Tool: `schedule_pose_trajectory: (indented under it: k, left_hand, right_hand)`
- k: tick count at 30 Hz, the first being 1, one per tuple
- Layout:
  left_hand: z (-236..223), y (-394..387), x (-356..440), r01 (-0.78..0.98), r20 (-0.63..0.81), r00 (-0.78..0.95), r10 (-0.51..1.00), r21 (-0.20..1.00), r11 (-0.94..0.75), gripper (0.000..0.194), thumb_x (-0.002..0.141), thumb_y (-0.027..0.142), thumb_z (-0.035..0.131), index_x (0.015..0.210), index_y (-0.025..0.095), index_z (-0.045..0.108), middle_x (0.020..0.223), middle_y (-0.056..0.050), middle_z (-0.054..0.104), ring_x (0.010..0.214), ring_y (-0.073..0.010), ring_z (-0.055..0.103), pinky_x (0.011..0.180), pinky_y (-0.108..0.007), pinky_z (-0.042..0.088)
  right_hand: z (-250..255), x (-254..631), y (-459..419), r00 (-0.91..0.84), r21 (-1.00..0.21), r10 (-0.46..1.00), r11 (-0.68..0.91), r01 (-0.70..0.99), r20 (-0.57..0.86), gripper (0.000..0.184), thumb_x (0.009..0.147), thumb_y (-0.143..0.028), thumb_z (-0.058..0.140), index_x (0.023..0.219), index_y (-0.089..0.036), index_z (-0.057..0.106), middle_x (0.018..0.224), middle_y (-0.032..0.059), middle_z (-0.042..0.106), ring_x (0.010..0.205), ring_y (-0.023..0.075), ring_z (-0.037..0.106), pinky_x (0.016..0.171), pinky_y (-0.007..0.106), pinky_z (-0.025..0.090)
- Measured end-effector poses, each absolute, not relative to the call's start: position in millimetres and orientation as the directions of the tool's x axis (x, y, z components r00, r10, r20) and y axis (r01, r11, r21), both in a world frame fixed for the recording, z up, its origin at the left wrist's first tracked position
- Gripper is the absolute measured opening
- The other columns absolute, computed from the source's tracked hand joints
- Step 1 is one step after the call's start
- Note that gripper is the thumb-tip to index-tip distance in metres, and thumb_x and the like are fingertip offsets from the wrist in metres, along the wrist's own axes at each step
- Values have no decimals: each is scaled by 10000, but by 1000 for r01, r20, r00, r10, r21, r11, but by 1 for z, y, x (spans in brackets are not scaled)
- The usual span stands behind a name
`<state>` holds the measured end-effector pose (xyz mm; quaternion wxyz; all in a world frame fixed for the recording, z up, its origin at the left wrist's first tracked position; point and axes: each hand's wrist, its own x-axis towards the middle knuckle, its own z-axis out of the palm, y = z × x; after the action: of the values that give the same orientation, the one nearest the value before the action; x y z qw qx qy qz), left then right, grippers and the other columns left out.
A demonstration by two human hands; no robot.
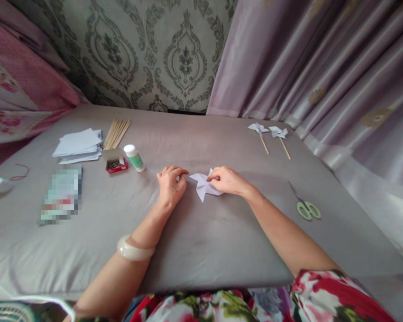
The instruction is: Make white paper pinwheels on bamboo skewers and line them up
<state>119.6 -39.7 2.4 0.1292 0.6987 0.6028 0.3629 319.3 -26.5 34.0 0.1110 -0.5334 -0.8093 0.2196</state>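
Observation:
A white paper pinwheel [202, 182] with folded, pointed blades lies on the grey cloth in front of me. My right hand [229, 180] is closed on it, thumb and fingertips pinching at its centre and covering its right side. Just left of the pinwheel, my left hand [172, 185] rests with curled fingers, the index finger pointing towards a blade tip. A small whitish spot shows under those fingers, too small to name. A white-capped green glue bottle [134, 158] stands beyond my left hand, beside a small red box [116, 165] of little metal pieces.
Wooden sticks [117, 133] and stacked white paper [79, 144] lie at the back left, a blurred packet [62, 194] nearer. Finished pinwheels on sticks [262, 136] lie at the back right. Green-handled scissors [307, 209] rest at the right. A red string [22, 174] is far left.

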Motion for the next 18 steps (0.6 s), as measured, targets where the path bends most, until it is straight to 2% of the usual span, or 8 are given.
schedule_pose_trajectory:
  k: [6,10,14,18]
  left_hand:
    - [1,-36,119,713,337,-59,940,673,-197,259,757,113,472,749,216,710,843,-29,716,872,-205,609,868,-381,401]
    - [2,-37,121,713,330,-28,944,668,-213,258,754,122,467,751,221,706,850,-30,716,869,-206,608,867,-383,403]
    - [5,-41,125,719,324,95,941,631,-290,244,769,147,474,784,225,704,884,-31,719,894,-207,602,882,-397,380]
    - [3,-41,127,721,302,136,943,623,-304,240,777,155,474,812,220,703,898,-37,721,913,-217,602,879,-408,367]
  right_hand:
    - [26,335,-39,-162,-622,984,175,763,79,262,739,-137,525,857,-175,756,843,29,717,650,112,573,650,223,423]
    - [21,334,-56,-191,-662,977,204,721,94,205,769,-185,562,859,-173,746,816,24,697,615,98,539,629,223,410]
    - [14,326,-72,-232,-661,968,235,713,93,173,781,-285,634,884,-188,734,847,18,678,634,93,534,626,219,400]
    - [9,320,-79,-237,-621,967,245,745,98,108,784,-246,658,858,-206,726,845,10,669,678,100,562,648,220,402]
